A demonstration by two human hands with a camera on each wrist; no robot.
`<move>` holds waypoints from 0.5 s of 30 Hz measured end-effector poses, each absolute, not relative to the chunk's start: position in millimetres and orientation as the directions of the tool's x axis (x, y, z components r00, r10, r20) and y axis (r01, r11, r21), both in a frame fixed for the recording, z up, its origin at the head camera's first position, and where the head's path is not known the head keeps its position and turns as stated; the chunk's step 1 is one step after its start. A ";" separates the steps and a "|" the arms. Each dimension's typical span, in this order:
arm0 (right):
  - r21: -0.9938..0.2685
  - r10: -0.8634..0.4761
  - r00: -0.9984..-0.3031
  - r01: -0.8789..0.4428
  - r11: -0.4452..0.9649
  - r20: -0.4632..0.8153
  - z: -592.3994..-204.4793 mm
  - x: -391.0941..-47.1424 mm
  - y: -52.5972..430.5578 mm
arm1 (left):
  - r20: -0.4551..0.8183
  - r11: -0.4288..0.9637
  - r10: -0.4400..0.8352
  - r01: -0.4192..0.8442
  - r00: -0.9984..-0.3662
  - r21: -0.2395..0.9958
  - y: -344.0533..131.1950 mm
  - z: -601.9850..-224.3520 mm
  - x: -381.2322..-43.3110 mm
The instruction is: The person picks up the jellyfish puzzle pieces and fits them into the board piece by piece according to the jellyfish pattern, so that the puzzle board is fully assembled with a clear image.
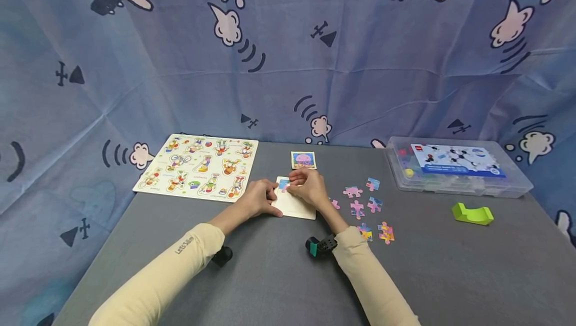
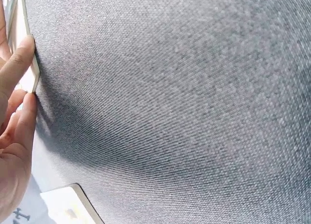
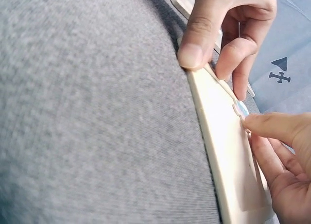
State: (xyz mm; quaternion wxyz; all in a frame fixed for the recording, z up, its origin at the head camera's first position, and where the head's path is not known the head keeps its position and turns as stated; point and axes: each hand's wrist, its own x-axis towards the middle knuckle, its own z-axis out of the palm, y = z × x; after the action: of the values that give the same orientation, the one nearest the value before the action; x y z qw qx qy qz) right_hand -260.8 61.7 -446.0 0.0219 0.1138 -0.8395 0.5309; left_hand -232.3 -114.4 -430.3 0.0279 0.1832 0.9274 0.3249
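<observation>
A pale, shallow-rimmed puzzle tray (image 1: pixel 294 208) lies on the table between both hands. My left hand (image 1: pixel 260 197) grips its left side, the thumb (image 3: pixel 192 54) at the near corner and the fingers along the left edge. In the tray's upper left is a blue-and-pink jigsaw piece (image 1: pixel 283 184). My right hand (image 1: pixel 309 186) reaches over the tray and pinches a small piece (image 3: pixel 241 109) there, largely hidden by the fingers. Just beyond stands or lies a small picture card (image 1: pixel 303 159) with a pink figure. Several loose jigsaw pieces (image 1: pixel 357 209) are scattered right of the tray.
Back left lies a large board (image 1: pixel 198 166) with animal figures. A clear plastic case (image 1: pixel 459 168) with a blue-and-white label sits at the back right. In front of it is a green curved block (image 1: pixel 472 214). A patterned cloth (image 1: pixel 279 81) hangs behind the grey table (image 1: pixel 270 276).
</observation>
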 end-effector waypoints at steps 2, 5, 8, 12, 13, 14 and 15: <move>-0.907 -0.176 -0.974 -0.198 0.371 0.141 -445.8 -260.9 63.5 | 0.062 0.720 0.358 0.318 -0.932 0.617 -114.3 -430.0 -232.2; -0.943 -0.206 -0.971 -0.174 0.282 0.118 -445.5 -261.5 69.0 | 0.052 0.720 0.352 0.306 -0.935 0.622 -113.9 -429.8 -232.5; -0.970 -0.246 -0.964 -0.153 0.191 0.103 -445.5 -263.0 76.3 | 0.035 0.722 0.343 0.287 -0.939 0.630 -113.2 -430.2 -233.1; -0.982 -0.287 -0.954 -0.130 0.136 0.087 -445.7 -265.2 86.5 | 0.016 0.724 0.332 0.266 -0.943 0.636 -113.1 -431.3 -233.3; -0.982 -0.293 -0.952 -0.132 0.134 0.088 -446.2 -265.8 89.2 | 0.013 0.725 0.329 0.261 -0.944 0.637 -113.1 -431.4 -233.2; -0.983 -0.295 -0.952 -0.128 0.132 0.084 -446.2 -266.0 92.0 | 0.011 0.726 0.326 0.258 -0.945 0.638 -113.2 -431.5 -232.9; -0.982 -0.298 -0.951 -0.130 0.136 0.084 -446.0 -266.2 95.0 | 0.009 0.727 0.324 0.255 -0.946 0.637 -113.3 -431.6 -232.6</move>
State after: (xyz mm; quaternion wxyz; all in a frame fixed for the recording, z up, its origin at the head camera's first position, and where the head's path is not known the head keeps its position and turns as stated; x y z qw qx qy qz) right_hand -266.2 95.0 -446.0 -0.0655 0.1424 -0.7508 0.6417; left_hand -232.6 -113.3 -431.6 0.0514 0.1561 0.9278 0.3348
